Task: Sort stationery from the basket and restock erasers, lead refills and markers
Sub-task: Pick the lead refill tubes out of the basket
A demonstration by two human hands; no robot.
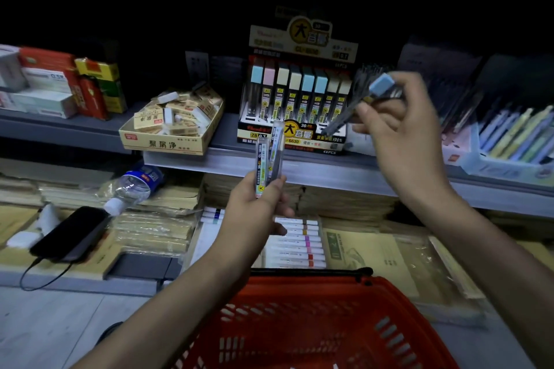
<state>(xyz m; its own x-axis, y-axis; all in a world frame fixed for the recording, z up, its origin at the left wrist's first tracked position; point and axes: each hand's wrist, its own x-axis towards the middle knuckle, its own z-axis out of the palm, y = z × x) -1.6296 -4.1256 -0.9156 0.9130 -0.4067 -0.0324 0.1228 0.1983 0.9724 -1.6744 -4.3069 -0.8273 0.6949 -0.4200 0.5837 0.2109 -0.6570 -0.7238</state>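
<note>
Up at the lead refill display box (295, 105), right hand (398, 126) pinches a blue-capped refill tube (364, 99); left hand (254, 216) grips two more tubes (268, 156). Light, slick plastic, so I'd hold mid-body.

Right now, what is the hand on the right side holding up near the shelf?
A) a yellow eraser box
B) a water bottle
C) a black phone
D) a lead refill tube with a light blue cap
D: the right hand pinches a slim dark lead refill tube with a light blue cap, raised beside the yellow-and-black cardboard display box of refills.
</note>
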